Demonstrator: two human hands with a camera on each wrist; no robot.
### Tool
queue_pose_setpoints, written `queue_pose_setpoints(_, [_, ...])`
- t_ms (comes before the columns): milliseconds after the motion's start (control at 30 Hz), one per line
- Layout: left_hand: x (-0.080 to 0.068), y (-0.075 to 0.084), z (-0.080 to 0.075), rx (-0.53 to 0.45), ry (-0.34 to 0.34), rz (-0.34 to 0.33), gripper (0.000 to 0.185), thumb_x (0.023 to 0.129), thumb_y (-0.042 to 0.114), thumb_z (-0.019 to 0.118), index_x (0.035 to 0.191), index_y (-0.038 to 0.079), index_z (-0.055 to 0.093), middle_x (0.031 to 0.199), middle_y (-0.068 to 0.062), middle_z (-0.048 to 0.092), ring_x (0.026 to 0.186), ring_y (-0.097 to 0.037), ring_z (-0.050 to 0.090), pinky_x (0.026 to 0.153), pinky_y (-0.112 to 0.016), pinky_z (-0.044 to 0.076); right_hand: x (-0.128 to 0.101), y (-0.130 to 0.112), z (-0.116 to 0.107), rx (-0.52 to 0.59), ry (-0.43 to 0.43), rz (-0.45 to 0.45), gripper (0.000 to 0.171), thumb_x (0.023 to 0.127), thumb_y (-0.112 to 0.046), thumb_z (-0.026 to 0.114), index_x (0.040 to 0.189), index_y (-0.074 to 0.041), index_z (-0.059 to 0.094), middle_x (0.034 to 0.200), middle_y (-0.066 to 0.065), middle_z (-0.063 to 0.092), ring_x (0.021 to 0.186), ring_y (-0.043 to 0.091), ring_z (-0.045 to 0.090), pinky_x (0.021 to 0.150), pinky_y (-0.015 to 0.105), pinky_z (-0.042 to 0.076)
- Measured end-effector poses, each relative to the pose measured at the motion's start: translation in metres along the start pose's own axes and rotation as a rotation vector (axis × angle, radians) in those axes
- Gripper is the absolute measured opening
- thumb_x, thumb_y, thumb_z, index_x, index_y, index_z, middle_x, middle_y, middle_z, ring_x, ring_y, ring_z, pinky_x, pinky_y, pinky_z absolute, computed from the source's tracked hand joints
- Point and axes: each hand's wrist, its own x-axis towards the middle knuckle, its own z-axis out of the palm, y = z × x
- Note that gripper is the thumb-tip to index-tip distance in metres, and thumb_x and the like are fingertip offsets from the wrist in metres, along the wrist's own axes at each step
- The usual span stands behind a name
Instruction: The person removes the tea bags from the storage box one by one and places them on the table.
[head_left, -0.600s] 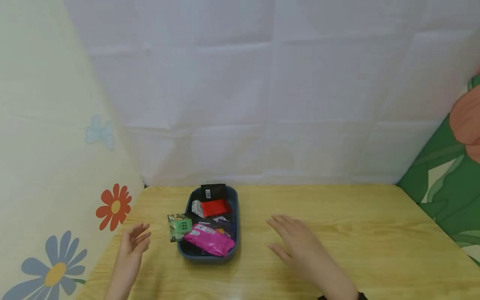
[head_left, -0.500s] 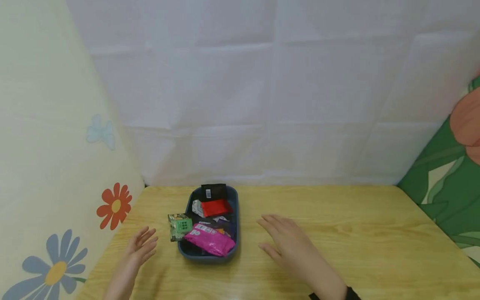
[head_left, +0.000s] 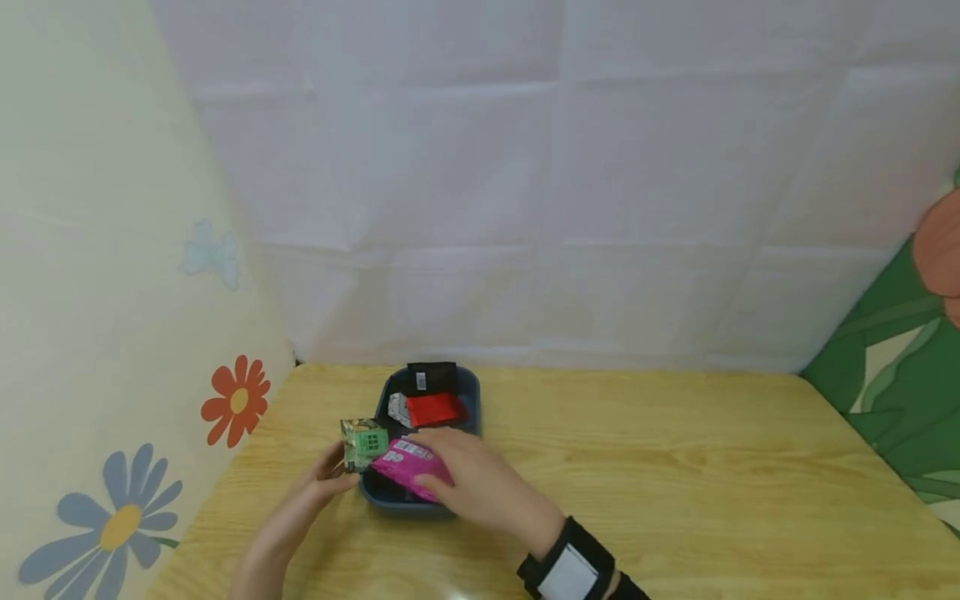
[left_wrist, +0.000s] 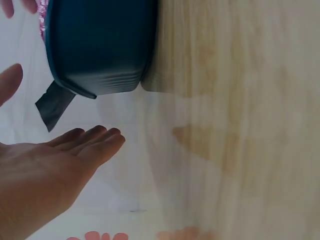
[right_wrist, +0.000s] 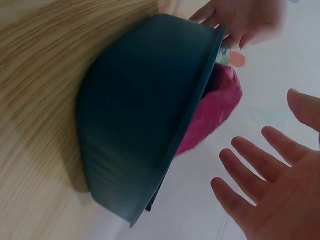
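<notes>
I am seeing the tray [head_left: 465,392] sitting on the bench [head_left: 675,467] near its left back corner. My right hand [head_left: 468,479] is hovering spread over the pink packet [head_left: 405,467] in it. My left hand [head_left: 330,475], fingers straight, is reaching the green cube [head_left: 363,442] at the tray's left rim.

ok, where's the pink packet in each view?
Head: pink packet in the near end of the blue tray, under the right hand.
Left wrist: only a pink sliver at the top left edge.
Right wrist: bulging over the tray rim, centre right.
Shared landmark: the blue tray.
</notes>
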Motion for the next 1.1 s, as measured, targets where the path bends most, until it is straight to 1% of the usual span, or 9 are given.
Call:
queue_pose_setpoints(133, [0.013, -0.001, 0.004, -0.016, -0.052, -0.005, 0.088, 0.09, 0.011, 0.064, 0.154, -0.008, 0.007, 0.159, -0.033, 0.006, 0.145, -0.048, 0.007, 0.115, -0.059, 0.014, 0.012, -0.005, 0.006, -0.042, -0.005, 0.026, 0.05, 0.096, -0.034, 0.065, 0.141, -0.016, 0.054, 0.137, 0.002, 0.058, 0.123, 0.019, 0.055, 0.103, 0.041, 0.045])
queue_pose_setpoints(233, [0.017, -0.002, 0.005, -0.033, -0.069, 0.001, 0.089, 0.088, 0.008, 0.064, 0.154, -0.01, 0.007, 0.158, -0.034, 0.008, 0.145, -0.048, 0.011, 0.114, -0.058, 0.017, 0.018, -0.007, 0.012, -0.082, -0.01, 0.041, 0.049, 0.094, -0.033, 0.069, 0.137, -0.012, 0.058, 0.134, 0.004, 0.061, 0.12, 0.019, 0.057, 0.103, 0.041, 0.045])
queue_pose_setpoints(367, [0.017, -0.001, 0.004, 0.007, -0.083, 0.009, 0.088, 0.087, 0.005, 0.064, 0.154, -0.008, 0.01, 0.158, -0.034, 0.011, 0.145, -0.049, 0.011, 0.113, -0.061, 0.016, 0.021, -0.008, 0.019, -0.099, -0.037, 0.079, 0.049, 0.092, -0.03, 0.071, 0.135, -0.01, 0.06, 0.13, 0.006, 0.063, 0.118, 0.019, 0.059, 0.098, 0.039, 0.048])
queue_pose_setpoints(467, [0.016, -0.001, 0.002, 0.042, -0.095, -0.003, 0.088, 0.086, 0.005, 0.066, 0.155, -0.006, 0.012, 0.158, -0.033, 0.012, 0.145, -0.049, 0.009, 0.112, -0.063, 0.015, 0.021, -0.01, 0.02, -0.101, -0.045, 0.107, 0.049, 0.091, -0.03, 0.072, 0.134, -0.011, 0.06, 0.129, 0.006, 0.063, 0.115, 0.019, 0.06, 0.093, 0.037, 0.051])
queue_pose_setpoints(667, [0.015, -0.002, 0.0, 0.053, -0.102, -0.009, 0.091, 0.083, 0.003, 0.066, 0.155, -0.006, 0.011, 0.158, -0.033, 0.01, 0.144, -0.051, 0.007, 0.112, -0.064, 0.014, 0.019, -0.014, 0.019, -0.11, -0.061, 0.124, 0.054, 0.087, -0.034, 0.077, 0.133, -0.01, 0.061, 0.125, 0.006, 0.064, 0.111, 0.019, 0.061, 0.09, 0.037, 0.052])
queue_pose_setpoints(767, [0.016, -0.002, -0.001, 0.061, -0.1, -0.003, 0.089, 0.084, 0.003, 0.066, 0.155, -0.006, 0.013, 0.158, -0.033, 0.011, 0.144, -0.051, 0.008, 0.112, -0.064, 0.014, 0.018, -0.014, 0.02, -0.114, -0.062, 0.113, 0.054, 0.086, -0.032, 0.078, 0.132, -0.01, 0.061, 0.125, 0.006, 0.064, 0.111, 0.019, 0.061, 0.09, 0.035, 0.052])
queue_pose_setpoints(833, [0.017, -0.002, 0.0, 0.066, -0.109, 0.005, 0.087, 0.086, 0.007, 0.067, 0.155, -0.006, 0.014, 0.158, -0.032, 0.013, 0.144, -0.051, 0.009, 0.111, -0.065, 0.015, 0.018, -0.012, 0.021, -0.121, -0.05, 0.097, 0.054, 0.086, -0.03, 0.078, 0.132, -0.01, 0.061, 0.125, 0.006, 0.065, 0.111, 0.018, 0.061, 0.091, 0.034, 0.052])
queue_pose_setpoints(967, [0.018, -0.006, -0.001, 0.06, -0.159, 0.025, 0.086, 0.09, 0.013, 0.07, 0.155, -0.005, 0.016, 0.159, -0.03, 0.015, 0.145, -0.048, 0.009, 0.112, -0.064, 0.015, 0.018, -0.01, 0.021, -0.123, -0.042, 0.041, 0.051, 0.086, -0.027, 0.078, 0.132, -0.01, 0.062, 0.123, 0.005, 0.066, 0.104, 0.015, 0.06, 0.089, 0.03, 0.051])
queue_pose_setpoints(1100, [0.015, -0.01, -0.002, 0.035, -0.21, 0.023, 0.084, 0.092, 0.016, 0.069, 0.156, -0.001, 0.017, 0.16, -0.027, 0.018, 0.146, -0.046, 0.01, 0.113, -0.063, 0.013, 0.012, -0.007, 0.019, -0.132, -0.085, -0.019, 0.049, 0.087, -0.026, 0.076, 0.132, -0.011, 0.062, 0.122, 0.002, 0.065, 0.1, 0.011, 0.057, 0.088, 0.027, 0.049])
